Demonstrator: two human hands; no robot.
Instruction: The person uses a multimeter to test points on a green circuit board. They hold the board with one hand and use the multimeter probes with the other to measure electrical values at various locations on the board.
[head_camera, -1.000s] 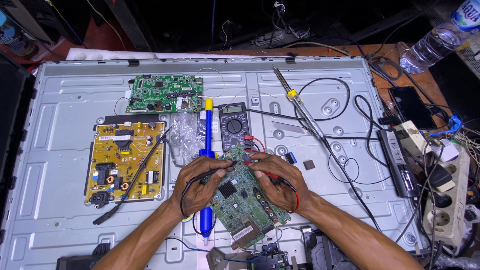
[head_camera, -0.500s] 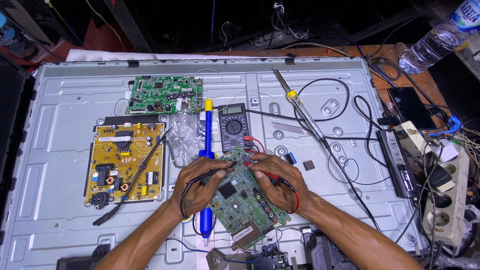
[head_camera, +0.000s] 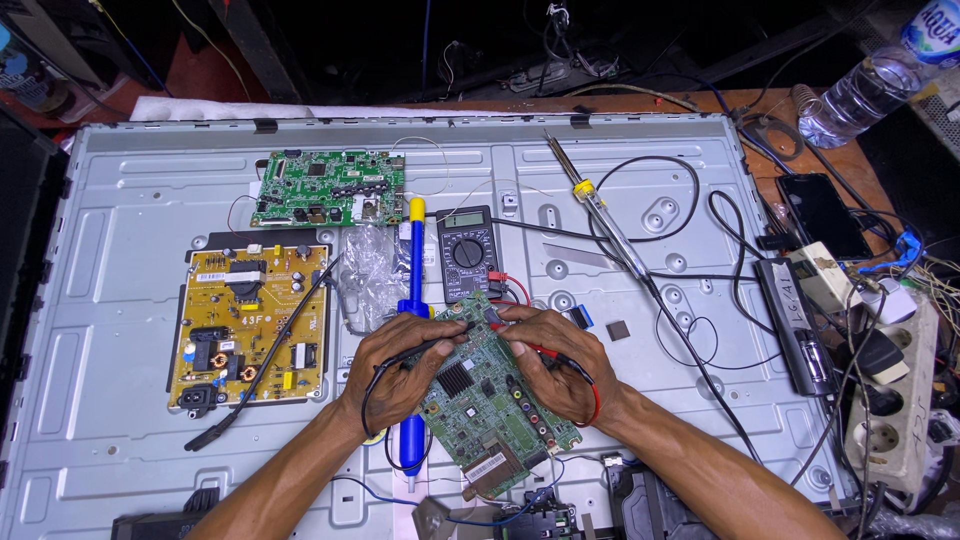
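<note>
A green circuit board (head_camera: 480, 400) lies tilted on the grey metal back panel (head_camera: 120, 420), near its lower middle. The left hand (head_camera: 400, 365) pinches a black probe (head_camera: 440, 340) onto it; the right hand (head_camera: 555, 360) grips a red probe (head_camera: 515, 322) at the board's top edge. Just behind sits a multimeter (head_camera: 467, 255); a blue desoldering pump (head_camera: 413, 330) runs under the left hand. A yellow power board (head_camera: 250, 325) lies well left, a soldering iron (head_camera: 600, 215) up right.

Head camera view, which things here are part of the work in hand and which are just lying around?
In use: left hand with black probe; right hand with red probe; green circuit board; multimeter.

Lying about: soldering iron, yellow board, water bottle, phone.
</note>
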